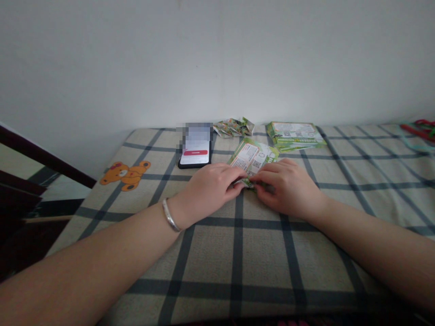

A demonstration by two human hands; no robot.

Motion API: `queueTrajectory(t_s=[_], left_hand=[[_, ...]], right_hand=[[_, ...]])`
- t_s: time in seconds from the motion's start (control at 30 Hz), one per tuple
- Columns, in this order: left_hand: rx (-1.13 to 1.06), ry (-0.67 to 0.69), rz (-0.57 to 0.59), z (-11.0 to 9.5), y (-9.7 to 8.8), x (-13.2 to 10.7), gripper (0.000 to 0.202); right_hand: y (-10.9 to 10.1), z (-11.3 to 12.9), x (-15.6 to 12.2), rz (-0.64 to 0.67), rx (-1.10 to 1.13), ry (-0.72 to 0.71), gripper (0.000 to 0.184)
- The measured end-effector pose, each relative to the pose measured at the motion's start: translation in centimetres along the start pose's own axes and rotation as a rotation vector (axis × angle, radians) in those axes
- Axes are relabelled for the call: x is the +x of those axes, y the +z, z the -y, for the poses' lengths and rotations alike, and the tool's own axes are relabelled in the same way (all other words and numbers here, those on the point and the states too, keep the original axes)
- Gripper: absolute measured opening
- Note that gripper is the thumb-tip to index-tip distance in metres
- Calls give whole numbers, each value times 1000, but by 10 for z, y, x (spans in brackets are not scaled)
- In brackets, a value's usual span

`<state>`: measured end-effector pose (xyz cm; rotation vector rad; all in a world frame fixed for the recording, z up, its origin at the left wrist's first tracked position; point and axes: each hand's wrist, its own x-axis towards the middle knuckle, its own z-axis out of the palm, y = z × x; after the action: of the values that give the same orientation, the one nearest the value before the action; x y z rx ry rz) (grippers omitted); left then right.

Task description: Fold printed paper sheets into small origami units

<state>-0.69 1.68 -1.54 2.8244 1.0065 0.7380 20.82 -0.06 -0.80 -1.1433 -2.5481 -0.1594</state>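
Note:
A green and white printed sheet [255, 156], perhaps a flattened carton or wrapper, lies on the checked cloth with its near edge between my hands. My left hand [212, 188], with a silver bangle at the wrist, pinches that edge from the left. From the right, my right hand [288, 185] pinches the same edge, its fingertips close to those of the left. The near edge looks bent or folded where the fingers meet. Fingers hide part of it. Behind it rests a folded, creased green piece [234, 128], and a stack of similar green sheets [295, 135] lies to the right.
A phone [194, 156] with a lit screen lies left of the sheet. An orange bear cutout [125, 175] is near the table's left edge. Red and teal items [423, 131] sit at the far right. A wall [217, 59] stands behind the checked tablecloth [210, 262].

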Motion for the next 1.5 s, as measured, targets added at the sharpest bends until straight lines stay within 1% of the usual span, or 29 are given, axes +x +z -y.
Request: queueTrajectory(t_s=[0.2,0.4,0.63,0.7,0.83,0.93,1.0,1.07,1.17,1.23,1.37,1.5], left_hand=[[13,-4,5,0,0,0,14],[19,-23,-6,-1,0,0,12],[-14,-56,-39,-6,-1,1,10],[-39,-81,-44,-7,-2,1,11],[-116,-169,1,-10,-4,0,19],[-129,-160,1,-9,-3,0,12],[-120,-134,-29,-9,-2,0,11],[-134,-126,-63,-8,-1,0,12],[-201,-148,-112,-8,-1,0,20],[-220,-155,-125,-8,-1,0,19],[-199,-105,-131,-6,-3,0,9],[-220,-87,-161,-3,-1,0,10]], right_hand=[[-1,3,0,2,-41,-6,19],[0,5,2,33,-52,47,17],[0,11,4,-1,-160,57,16],[1,11,3,-19,-163,48,16],[3,8,2,-55,-135,11,17],[4,7,2,-66,-78,22,19],[4,7,2,-69,-5,63,18],[4,8,3,-69,118,124,16],[4,9,2,-69,326,212,14],[4,8,1,-77,418,248,13],[5,8,0,-73,528,284,11],[7,8,0,-58,574,316,10]])
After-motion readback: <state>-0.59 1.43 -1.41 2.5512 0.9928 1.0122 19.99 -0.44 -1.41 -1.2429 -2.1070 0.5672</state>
